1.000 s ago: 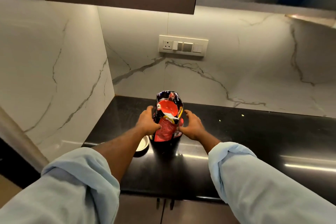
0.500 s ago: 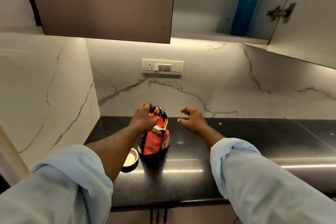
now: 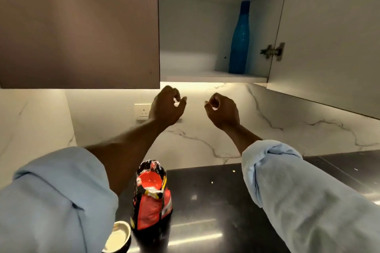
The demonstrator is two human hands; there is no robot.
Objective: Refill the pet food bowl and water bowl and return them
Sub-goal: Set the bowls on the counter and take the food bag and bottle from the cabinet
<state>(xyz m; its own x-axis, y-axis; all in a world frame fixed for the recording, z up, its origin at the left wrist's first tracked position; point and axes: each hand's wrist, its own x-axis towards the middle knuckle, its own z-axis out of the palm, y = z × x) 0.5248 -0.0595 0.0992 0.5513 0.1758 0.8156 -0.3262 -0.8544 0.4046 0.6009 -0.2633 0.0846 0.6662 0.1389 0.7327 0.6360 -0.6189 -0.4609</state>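
A red and black pet food bag (image 3: 151,197) stands upright and open-topped on the black countertop (image 3: 216,201). Just left of it, at the counter's front, sits a small bowl (image 3: 118,236) with a pale inside, partly hidden by my left sleeve. A tall blue bottle (image 3: 239,39) stands on the shelf of the open upper cabinet. My left hand (image 3: 166,107) and my right hand (image 3: 223,109) are raised in front of the marble wall, just below that shelf. Both have loosely curled fingers and hold nothing.
The cabinet door (image 3: 329,37) hangs open on the right, its lower edge above the counter. A closed brown cabinet door (image 3: 80,26) is on the left. A wall socket plate (image 3: 143,111) sits behind my left hand. A marble side wall (image 3: 30,125) bounds the counter's left.
My left hand let go of the bag top. Both hands rose from the counter to just under the open cabinet shelf. The view tilted up, showing the cabinet and bottle.
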